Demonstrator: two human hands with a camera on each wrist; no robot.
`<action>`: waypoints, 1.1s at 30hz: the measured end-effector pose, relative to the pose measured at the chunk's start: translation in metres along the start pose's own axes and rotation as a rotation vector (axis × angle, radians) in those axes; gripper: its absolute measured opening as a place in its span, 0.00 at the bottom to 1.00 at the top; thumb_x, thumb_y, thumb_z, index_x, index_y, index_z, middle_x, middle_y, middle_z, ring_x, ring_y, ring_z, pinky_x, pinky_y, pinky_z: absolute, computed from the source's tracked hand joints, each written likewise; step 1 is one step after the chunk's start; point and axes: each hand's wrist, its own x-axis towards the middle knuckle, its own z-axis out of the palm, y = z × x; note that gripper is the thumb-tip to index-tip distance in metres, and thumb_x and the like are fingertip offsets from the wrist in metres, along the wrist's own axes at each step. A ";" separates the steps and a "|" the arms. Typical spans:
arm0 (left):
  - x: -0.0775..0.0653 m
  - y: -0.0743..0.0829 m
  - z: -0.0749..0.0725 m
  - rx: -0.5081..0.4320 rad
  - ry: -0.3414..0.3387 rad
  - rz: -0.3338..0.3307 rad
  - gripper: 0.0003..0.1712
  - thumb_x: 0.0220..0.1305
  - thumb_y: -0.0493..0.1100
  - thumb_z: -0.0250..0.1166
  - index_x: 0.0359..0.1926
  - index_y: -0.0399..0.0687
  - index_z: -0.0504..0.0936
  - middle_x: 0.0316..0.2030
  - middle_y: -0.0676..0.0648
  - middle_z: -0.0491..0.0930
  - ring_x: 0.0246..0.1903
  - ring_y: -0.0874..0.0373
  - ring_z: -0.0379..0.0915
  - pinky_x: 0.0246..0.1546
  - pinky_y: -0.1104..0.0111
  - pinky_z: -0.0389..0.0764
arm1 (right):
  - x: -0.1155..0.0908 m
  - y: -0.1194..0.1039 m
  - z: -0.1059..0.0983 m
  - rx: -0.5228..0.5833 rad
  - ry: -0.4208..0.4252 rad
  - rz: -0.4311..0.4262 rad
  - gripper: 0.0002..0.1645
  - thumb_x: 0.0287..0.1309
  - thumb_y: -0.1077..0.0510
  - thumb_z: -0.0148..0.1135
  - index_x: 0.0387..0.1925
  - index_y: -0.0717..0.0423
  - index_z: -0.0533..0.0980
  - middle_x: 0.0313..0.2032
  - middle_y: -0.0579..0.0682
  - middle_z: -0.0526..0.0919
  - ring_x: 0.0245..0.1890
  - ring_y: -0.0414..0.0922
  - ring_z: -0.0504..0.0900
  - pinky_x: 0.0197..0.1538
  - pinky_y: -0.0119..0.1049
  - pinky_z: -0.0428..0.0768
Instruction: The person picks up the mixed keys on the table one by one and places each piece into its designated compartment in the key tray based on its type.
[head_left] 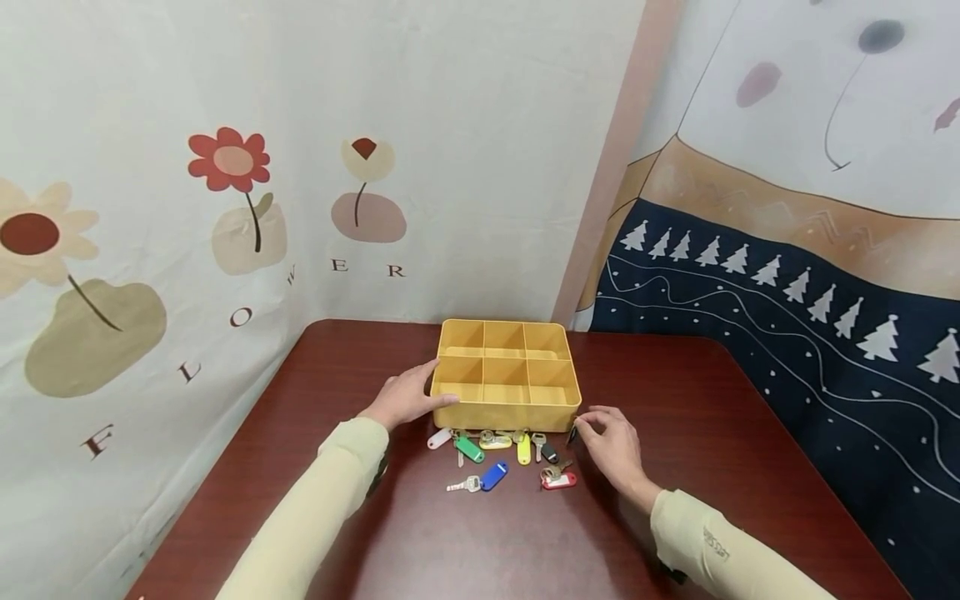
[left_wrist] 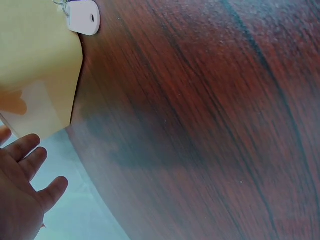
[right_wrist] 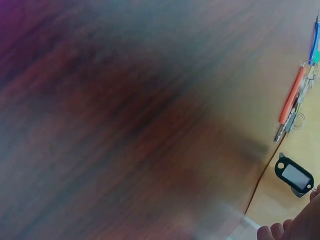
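A yellow six-compartment organizer box (head_left: 510,417) stands toward the back of the table, its visible compartments bare. My left hand (head_left: 405,397) rests at the box's left side, fingers along the wall and thumb at the front left corner. By the front right corner, my right hand (head_left: 613,446) pinches a key with a black key tag (right_wrist: 294,176); the tag hangs below the fingertips, key partly hidden behind it. Before the box lie tagged keys: white tag (head_left: 439,438), green tag (head_left: 469,449), two yellow tags (head_left: 523,450), another black tag (head_left: 550,452), blue tag (head_left: 494,476) and red tag (head_left: 558,481).
The dark red wooden table (head_left: 480,550) reaches back to a pale cloth wall (head_left: 480,167) printed with flowers. On the right hangs a navy cloth (head_left: 750,333) with white trees.
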 end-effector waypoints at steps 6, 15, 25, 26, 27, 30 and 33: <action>0.000 -0.001 -0.002 0.004 0.030 0.005 0.53 0.59 0.67 0.66 0.74 0.39 0.60 0.69 0.37 0.65 0.69 0.41 0.59 0.66 0.40 0.57 | 0.005 -0.003 -0.003 0.034 0.040 -0.039 0.08 0.56 0.58 0.71 0.34 0.59 0.87 0.48 0.57 0.84 0.49 0.54 0.81 0.50 0.49 0.75; 0.000 -0.003 0.000 -0.034 0.008 -0.013 0.57 0.57 0.72 0.64 0.76 0.42 0.58 0.70 0.37 0.64 0.69 0.41 0.60 0.66 0.43 0.59 | 0.019 -0.011 -0.010 0.055 0.106 -0.040 0.07 0.56 0.58 0.71 0.33 0.59 0.87 0.46 0.55 0.84 0.45 0.50 0.83 0.45 0.44 0.79; 0.000 -0.005 0.004 -0.048 0.010 -0.019 0.56 0.58 0.70 0.65 0.76 0.44 0.56 0.71 0.37 0.63 0.68 0.40 0.61 0.66 0.44 0.61 | 0.042 -0.020 -0.017 0.135 0.096 0.015 0.11 0.61 0.56 0.68 0.38 0.62 0.86 0.50 0.56 0.82 0.52 0.49 0.79 0.53 0.45 0.80; 0.000 -0.004 0.004 -0.050 0.010 -0.022 0.56 0.59 0.70 0.65 0.77 0.45 0.56 0.71 0.37 0.63 0.68 0.40 0.60 0.66 0.45 0.61 | 0.045 -0.020 -0.018 0.142 0.102 0.018 0.11 0.61 0.56 0.68 0.38 0.62 0.86 0.50 0.56 0.82 0.52 0.49 0.79 0.53 0.45 0.80; 0.000 -0.003 0.004 -0.053 0.010 -0.023 0.56 0.58 0.70 0.65 0.77 0.45 0.56 0.71 0.37 0.63 0.68 0.40 0.61 0.66 0.44 0.60 | 0.048 -0.021 -0.018 0.144 0.106 0.022 0.12 0.61 0.56 0.68 0.38 0.62 0.86 0.51 0.56 0.82 0.52 0.49 0.79 0.53 0.45 0.80; -0.001 -0.002 0.003 -0.054 0.009 -0.023 0.55 0.59 0.69 0.65 0.77 0.45 0.56 0.70 0.37 0.63 0.68 0.40 0.61 0.66 0.45 0.61 | 0.056 -0.022 -0.019 0.151 0.122 0.039 0.12 0.62 0.56 0.67 0.39 0.62 0.86 0.51 0.56 0.81 0.52 0.49 0.78 0.54 0.45 0.79; -0.001 0.000 0.003 -0.060 0.009 -0.025 0.55 0.59 0.68 0.66 0.77 0.45 0.56 0.70 0.37 0.63 0.68 0.40 0.61 0.66 0.45 0.60 | 0.065 -0.024 -0.021 0.165 0.132 0.058 0.13 0.63 0.55 0.66 0.40 0.62 0.86 0.51 0.56 0.81 0.53 0.50 0.77 0.56 0.46 0.78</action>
